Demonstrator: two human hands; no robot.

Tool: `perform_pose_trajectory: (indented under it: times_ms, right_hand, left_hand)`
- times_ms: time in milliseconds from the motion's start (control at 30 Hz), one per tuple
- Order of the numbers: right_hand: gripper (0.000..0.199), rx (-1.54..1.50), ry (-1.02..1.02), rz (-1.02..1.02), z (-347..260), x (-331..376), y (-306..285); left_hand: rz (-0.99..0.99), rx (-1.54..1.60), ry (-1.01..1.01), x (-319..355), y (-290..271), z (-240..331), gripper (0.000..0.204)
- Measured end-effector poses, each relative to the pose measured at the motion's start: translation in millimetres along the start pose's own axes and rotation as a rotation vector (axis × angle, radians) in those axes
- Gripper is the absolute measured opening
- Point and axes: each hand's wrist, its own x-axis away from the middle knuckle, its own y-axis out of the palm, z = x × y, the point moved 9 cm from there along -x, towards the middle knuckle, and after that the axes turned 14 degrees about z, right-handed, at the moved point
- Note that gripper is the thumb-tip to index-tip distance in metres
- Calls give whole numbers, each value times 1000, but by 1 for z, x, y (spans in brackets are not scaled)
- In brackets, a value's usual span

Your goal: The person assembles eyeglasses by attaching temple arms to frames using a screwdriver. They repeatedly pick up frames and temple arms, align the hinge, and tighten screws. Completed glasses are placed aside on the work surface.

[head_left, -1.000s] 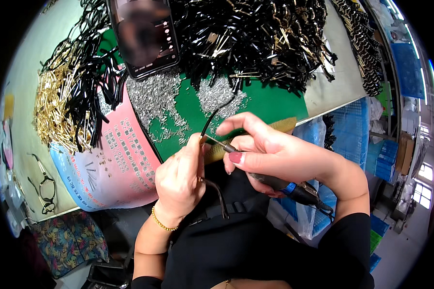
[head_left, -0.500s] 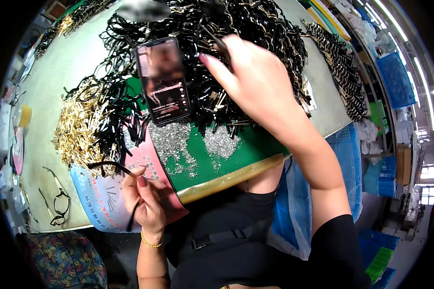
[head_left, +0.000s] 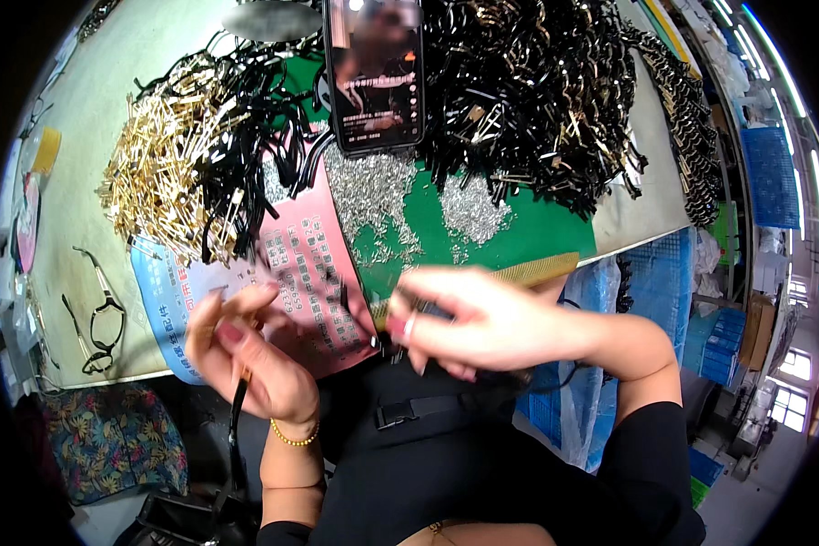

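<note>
My left hand [head_left: 262, 369] is closed around a slim eyeglass temple [head_left: 237, 405], whose black end hangs below the palm. My right hand [head_left: 482, 323] has its fingers bent together in front of my body, over the gold mat edge; motion smears the fingertips, and a small dark piece shows beside them, too blurred to name. Beyond the left hand lies a heap of gold and black temples [head_left: 168, 155]. Two piles of tiny silver metal parts [head_left: 373, 196] rest on a green mat [head_left: 432, 227]. A pink and blue printed sheet [head_left: 305, 264] lies under the left side.
A lit phone [head_left: 378, 82] stands at the back of the mat. Behind and to its right spreads a big heap of black eyeglass frames [head_left: 546, 100]. One loose frame [head_left: 105, 323] lies at the left table edge. Blue crates [head_left: 651, 291] stand right of the table.
My right hand has come down from the black frames to near my body. My left hand has turned and moved slightly up, still holding the temple. The whole view has shifted.
</note>
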Motion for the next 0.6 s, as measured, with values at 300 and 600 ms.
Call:
perform_pose_trajectory:
  times_ms: [300, 600]
  right_hand:
    - [32, 1107, -685, 467, 4, 29, -34]
    - [56, 1261, -648, 536, 8, 22, -39]
  left_hand:
    - [-478, -214, -141, 4, 43, -28, 20]
    - [-347, 38, -20, -12, 43, -11, 19]
